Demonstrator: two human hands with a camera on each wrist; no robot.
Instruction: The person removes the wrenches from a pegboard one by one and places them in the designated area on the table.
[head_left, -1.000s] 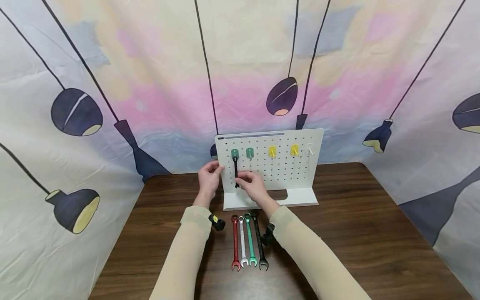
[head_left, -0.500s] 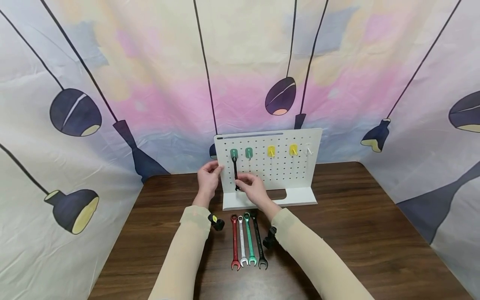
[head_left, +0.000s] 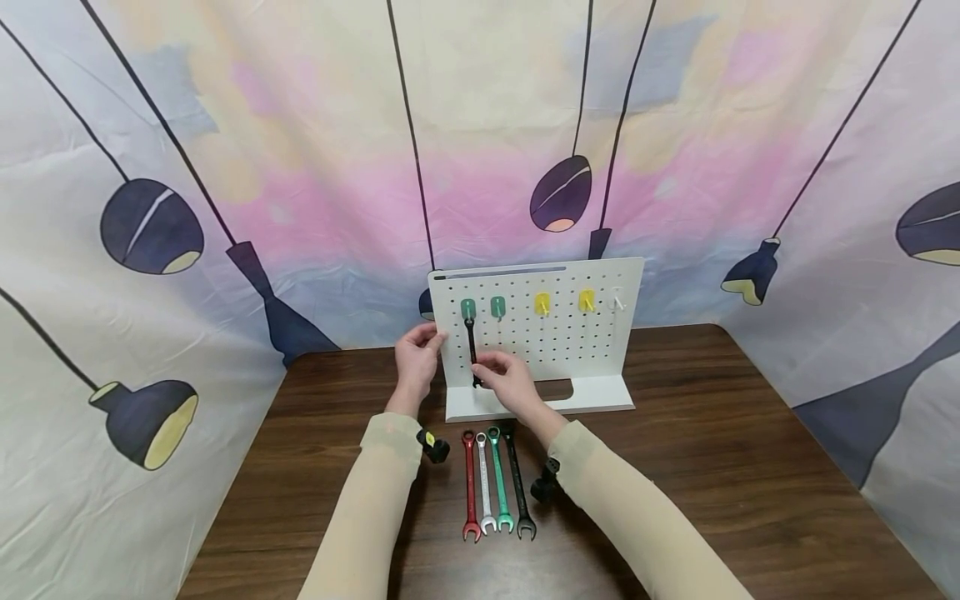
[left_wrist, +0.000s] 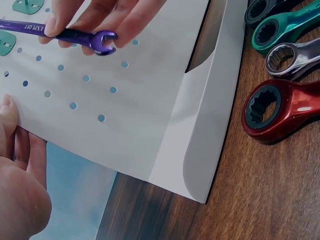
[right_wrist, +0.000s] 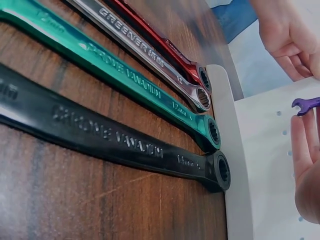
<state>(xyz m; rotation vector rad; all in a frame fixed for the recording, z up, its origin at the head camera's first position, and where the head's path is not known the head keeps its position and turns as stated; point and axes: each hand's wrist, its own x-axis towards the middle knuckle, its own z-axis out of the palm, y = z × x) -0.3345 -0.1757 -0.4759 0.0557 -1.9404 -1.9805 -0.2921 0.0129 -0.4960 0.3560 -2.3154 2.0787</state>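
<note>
My right hand [head_left: 510, 379] pinches a small purple combination wrench [left_wrist: 82, 36] near its open end, between thumb and fingers. It looks dark in the head view. The wrench stands nearly upright before the pegboard, its upper end just under the leftmost green hook [head_left: 468, 308]; whether its ring touches the hook I cannot tell. My left hand [head_left: 417, 360] grips the left edge of the white pegboard [head_left: 525, 342] between thumb and fingers. A second green hook [head_left: 498, 307] sits to the right of the first.
On the wooden table [head_left: 712, 467] before the board lie a red wrench [head_left: 470, 487], a silver wrench [head_left: 484, 487], a green wrench [head_left: 500, 487] and a larger black wrench [head_left: 517, 487], side by side. Two yellow hooks, one a yellow hook [head_left: 542, 304], and a clear hook [head_left: 617, 300] are further right.
My right hand and the purple wrench have moved slightly down along the board. The left hand keeps its grip on the board's edge.
</note>
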